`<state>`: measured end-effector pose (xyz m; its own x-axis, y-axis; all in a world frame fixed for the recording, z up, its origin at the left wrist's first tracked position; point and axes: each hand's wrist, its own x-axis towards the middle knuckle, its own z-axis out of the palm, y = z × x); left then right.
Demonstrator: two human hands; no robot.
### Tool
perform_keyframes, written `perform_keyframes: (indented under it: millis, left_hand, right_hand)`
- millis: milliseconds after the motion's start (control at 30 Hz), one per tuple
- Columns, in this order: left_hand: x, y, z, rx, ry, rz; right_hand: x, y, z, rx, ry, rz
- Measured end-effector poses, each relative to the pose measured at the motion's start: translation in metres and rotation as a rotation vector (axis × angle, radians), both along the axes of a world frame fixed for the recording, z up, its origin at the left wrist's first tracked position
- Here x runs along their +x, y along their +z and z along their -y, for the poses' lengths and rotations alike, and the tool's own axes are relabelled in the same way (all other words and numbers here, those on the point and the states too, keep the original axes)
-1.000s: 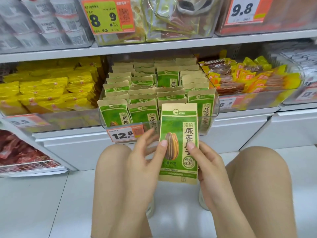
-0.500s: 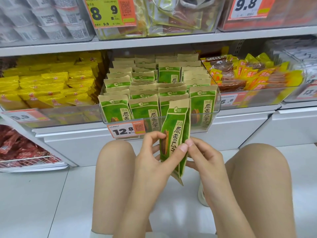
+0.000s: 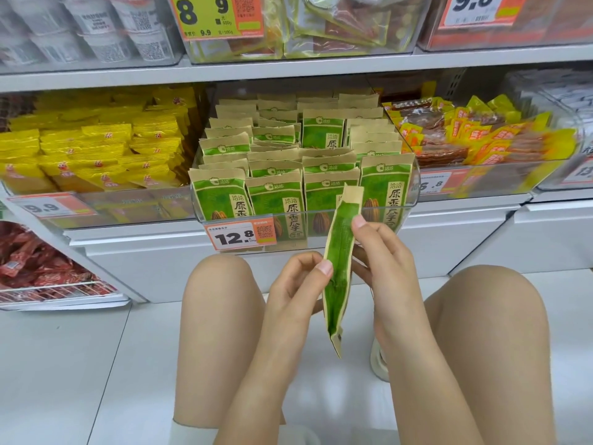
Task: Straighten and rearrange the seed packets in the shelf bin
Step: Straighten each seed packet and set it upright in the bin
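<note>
Both hands holding one green seed packet [image 3: 339, 268] at centre of frame, edge-on to camera, upright, slightly tilted; left hand [image 3: 296, 284] pinching its left edge, thumb on front; right hand [image 3: 382, 261] gripping right edge, thumb near top; packet hanging in front of clear shelf bin [image 3: 412, 200], above knees; bin holding rows of matching packets [image 3: 276, 200] standing upright; price tag [image 3: 240, 236] reading 12.8 sitting on bin front; yellow packs [image 3: 96, 155] lying at left of frame.

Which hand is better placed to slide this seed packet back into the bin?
Probably the right hand: it pinches the seed packet higher up, nearer the bin. The left hand grips lower down.
</note>
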<state>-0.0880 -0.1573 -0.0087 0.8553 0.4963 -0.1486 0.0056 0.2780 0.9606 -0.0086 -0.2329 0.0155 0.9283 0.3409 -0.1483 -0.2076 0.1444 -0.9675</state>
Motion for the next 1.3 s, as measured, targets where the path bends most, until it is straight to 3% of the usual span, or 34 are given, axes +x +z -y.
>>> perform_keyframes:
  millis: [233,600,833,1300]
  left_hand:
    - [0.0,-0.002,-0.001,0.006,0.017,-0.004]
    - [0.0,0.004,-0.009,-0.038,0.313,0.113]
    - [0.0,0.002,-0.01,-0.015,0.31,0.119]
    - [-0.001,0.001,-0.01,-0.016,0.256,0.058]
  right_hand:
    - [0.0,-0.003,-0.001,0.012,0.028,0.007]
    - [-0.023,-0.028,0.016,0.041,0.418,-0.046]
    - [-0.022,-0.022,0.02,0.085,0.484,0.037]
    - [-0.018,-0.022,0.024,-0.011,0.506,0.112]
